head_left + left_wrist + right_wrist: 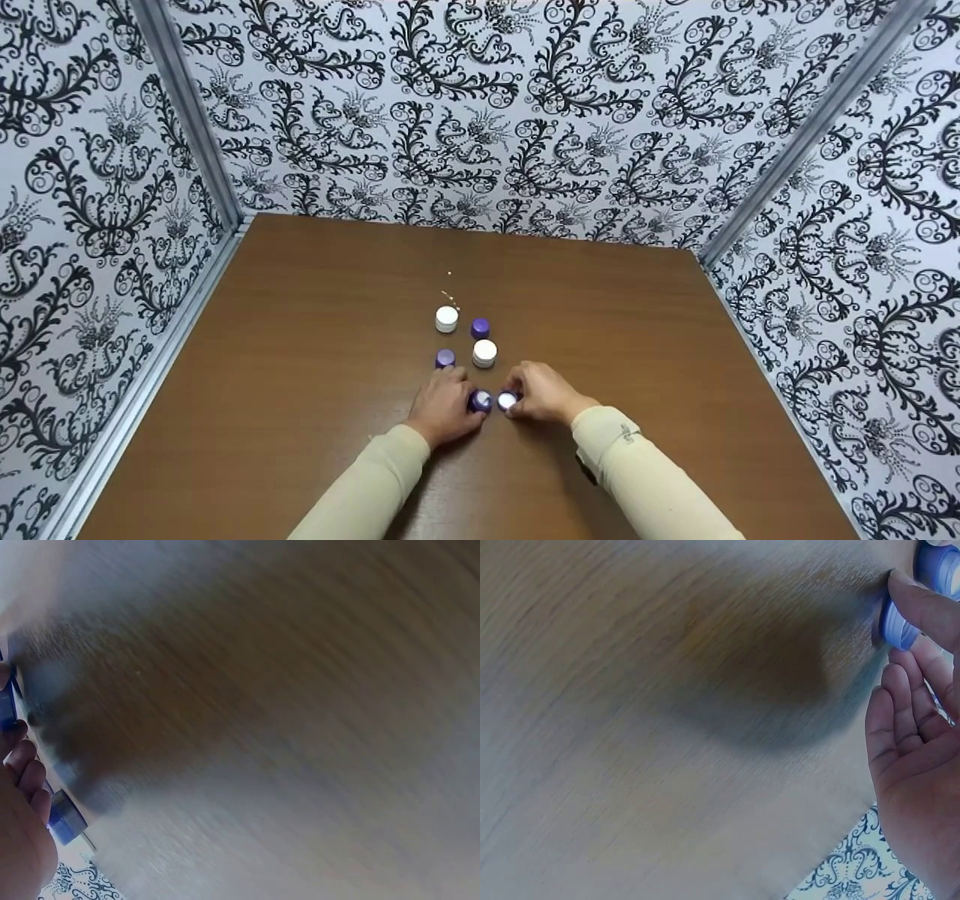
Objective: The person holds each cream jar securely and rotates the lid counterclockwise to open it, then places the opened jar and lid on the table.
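Note:
Near the front middle of the table, my left hand grips a small open purple jar, and something white shows inside it. My right hand pinches a shallow purple lid, its white inside facing up, between thumb and fingers. Jar and lid are side by side with a narrow gap between them. In the right wrist view the lid is low over the tabletop, the jar just past it. A closed purple jar stands right at the left hand's fingertips.
Beyond the hands stand a white-lidded jar, another purple jar and a second white-lidded jar. Small pale crumbs lie behind them on the brown table. Patterned walls enclose the back and sides.

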`<state>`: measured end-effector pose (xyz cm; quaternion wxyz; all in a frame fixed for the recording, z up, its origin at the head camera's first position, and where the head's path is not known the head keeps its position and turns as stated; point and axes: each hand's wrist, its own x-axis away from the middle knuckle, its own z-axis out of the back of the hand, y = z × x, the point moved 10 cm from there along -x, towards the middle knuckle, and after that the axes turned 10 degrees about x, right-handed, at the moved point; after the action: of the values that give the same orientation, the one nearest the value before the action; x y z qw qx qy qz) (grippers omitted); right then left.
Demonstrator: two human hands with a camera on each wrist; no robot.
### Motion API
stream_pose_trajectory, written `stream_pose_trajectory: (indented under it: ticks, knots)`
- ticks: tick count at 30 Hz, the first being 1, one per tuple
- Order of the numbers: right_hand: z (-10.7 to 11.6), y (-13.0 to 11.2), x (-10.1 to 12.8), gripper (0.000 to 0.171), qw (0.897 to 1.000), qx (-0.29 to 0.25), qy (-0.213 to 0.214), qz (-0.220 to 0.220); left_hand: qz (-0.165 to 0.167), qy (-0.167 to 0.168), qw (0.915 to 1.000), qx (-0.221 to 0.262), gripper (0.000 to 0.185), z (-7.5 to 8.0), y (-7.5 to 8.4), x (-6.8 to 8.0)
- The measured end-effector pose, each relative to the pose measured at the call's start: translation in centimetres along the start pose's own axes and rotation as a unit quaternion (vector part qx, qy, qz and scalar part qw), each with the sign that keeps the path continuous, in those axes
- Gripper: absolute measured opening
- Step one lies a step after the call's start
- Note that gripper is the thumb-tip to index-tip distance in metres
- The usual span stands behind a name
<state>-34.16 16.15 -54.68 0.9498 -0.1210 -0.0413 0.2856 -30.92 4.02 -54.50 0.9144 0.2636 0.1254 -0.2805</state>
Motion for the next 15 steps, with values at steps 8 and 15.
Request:
stream_pose_trajectory:
  ticks: [8,15]
  knots:
    - [-0.06,0.15,-0.02,0.031,1.0,0.002,-0.001,0.0,0.003,0.0,1.0,-0.006,0.034,0.01,0.02,-0.14]
    - [-0.13,0.12,0.03,0.032,1.0,-0.001,-0.003,0.0,0.039,-0.02,0.999,0.006,0.036,-0.44,-0.71,-0.26]
